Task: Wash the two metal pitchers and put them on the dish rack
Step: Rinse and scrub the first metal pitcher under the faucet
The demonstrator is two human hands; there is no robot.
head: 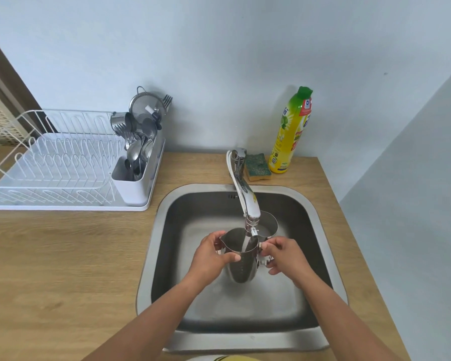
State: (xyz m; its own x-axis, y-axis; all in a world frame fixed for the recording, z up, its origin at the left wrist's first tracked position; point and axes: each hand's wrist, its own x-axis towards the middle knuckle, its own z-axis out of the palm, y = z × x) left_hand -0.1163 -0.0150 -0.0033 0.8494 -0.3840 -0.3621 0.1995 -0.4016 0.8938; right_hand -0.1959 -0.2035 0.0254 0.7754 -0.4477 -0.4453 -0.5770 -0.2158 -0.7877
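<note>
pitcher under faucet | left hand grips body, 9 o'clock | right hand pinches handle, 3 o'clock | second pitcher 1 o'clock

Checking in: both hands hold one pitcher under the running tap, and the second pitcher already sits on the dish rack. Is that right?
Not quite. The second pitcher is not on the dish rack; it stands in the sink behind the tap, as the head view shows. The left hand and right hand do hold the first pitcher under running water.
</note>
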